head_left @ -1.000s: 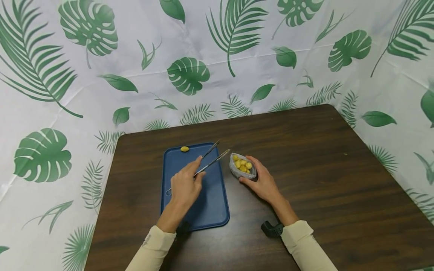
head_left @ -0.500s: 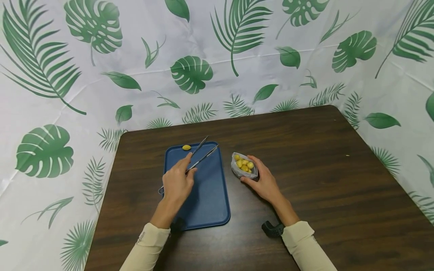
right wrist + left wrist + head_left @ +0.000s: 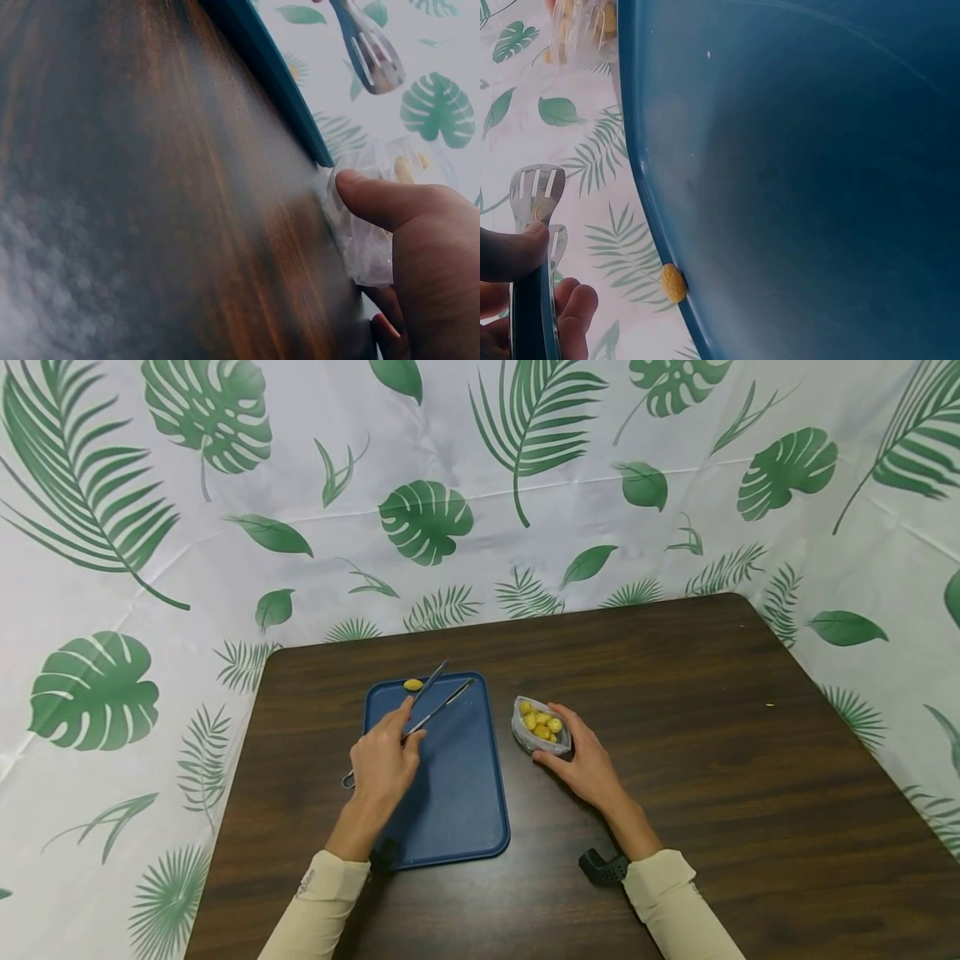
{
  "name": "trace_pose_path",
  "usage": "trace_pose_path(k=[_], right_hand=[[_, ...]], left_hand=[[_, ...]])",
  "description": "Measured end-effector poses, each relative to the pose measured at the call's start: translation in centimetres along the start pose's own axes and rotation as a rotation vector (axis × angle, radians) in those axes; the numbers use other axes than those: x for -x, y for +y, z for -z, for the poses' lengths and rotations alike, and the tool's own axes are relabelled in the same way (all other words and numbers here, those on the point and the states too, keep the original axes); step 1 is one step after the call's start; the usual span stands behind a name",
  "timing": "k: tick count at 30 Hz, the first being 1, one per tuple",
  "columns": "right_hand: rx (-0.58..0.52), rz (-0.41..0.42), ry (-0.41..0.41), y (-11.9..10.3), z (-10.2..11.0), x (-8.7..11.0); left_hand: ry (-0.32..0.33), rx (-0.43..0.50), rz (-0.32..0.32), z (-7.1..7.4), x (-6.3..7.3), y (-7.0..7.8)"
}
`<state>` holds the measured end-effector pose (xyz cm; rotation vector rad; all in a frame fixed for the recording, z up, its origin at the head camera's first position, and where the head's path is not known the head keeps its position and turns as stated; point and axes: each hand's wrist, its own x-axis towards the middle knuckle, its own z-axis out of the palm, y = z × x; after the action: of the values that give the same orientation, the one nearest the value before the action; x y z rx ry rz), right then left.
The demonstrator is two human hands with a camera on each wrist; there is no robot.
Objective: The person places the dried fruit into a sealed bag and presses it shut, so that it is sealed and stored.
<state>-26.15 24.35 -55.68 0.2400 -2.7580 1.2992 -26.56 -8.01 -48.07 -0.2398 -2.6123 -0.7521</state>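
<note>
My left hand (image 3: 382,760) grips metal tongs (image 3: 446,703) above the blue tray (image 3: 457,802). The slotted tong tips (image 3: 538,191) stand apart with nothing between them. A small oval yellow piece (image 3: 413,684), its kind unclear, lies at the tray's far edge, just left of the tips. To the right of the tray, my right hand (image 3: 585,764) holds a clear plastic bag (image 3: 364,244) from its right side, thumb on the near side and fingers behind. Several similar yellow pieces (image 3: 542,722) show in the bag's open mouth.
The dark wood table (image 3: 675,693) extends on both sides of the tray and bag. A leaf-printed cloth (image 3: 525,485) hangs behind it. A tiny yellow scrap (image 3: 769,704) lies to the right on the table.
My left hand and the tongs have moved left, from near the bag to over the tray, close to the lone yellow piece. The right hand keeps holding the bag in place.
</note>
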Motion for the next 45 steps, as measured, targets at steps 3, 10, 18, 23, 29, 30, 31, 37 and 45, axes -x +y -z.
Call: trace_pose_path(k=[3, 10, 18, 23, 29, 30, 31, 37, 45], right_hand=[[0.001, -0.005, 0.0, 0.0, 0.0, 0.0], [0.004, -0.01, 0.0, -0.1, 0.0, 0.0], [0.0, -0.002, -0.001, -0.1, 0.0, 0.0], [-0.002, -0.012, -0.007, -0.2, 0.1, 0.0], [-0.004, -0.016, -0.008, -0.3, 0.2, 0.1], [-0.004, -0.017, -0.008, -0.3, 0.2, 0.1], [-0.004, -0.016, -0.008, -0.3, 0.2, 0.1], [-0.006, -0.012, -0.007, -0.2, 0.2, 0.0], [-0.001, -0.007, -0.008, -0.3, 0.2, 0.1]], left_hand=[[-0.004, -0.01, 0.003, 0.0, 0.0, -0.3], [0.009, -0.02, 0.006, 0.1, 0.0, -0.8], [-0.014, -0.047, 0.038, 0.0, -0.1, -1.4], [-0.033, -0.045, 0.08, 0.0, -0.3, -1.7], [-0.05, -0.051, 0.1, 0.1, -0.4, -2.1], [-0.05, -0.053, 0.101, 0.1, -0.4, -2.1], [-0.048, -0.056, 0.1, 0.1, -0.5, -2.1], [-0.046, -0.055, 0.103, 0.2, -0.7, -2.3], [-0.078, -0.077, 0.125, 0.2, -1.2, -2.9]])
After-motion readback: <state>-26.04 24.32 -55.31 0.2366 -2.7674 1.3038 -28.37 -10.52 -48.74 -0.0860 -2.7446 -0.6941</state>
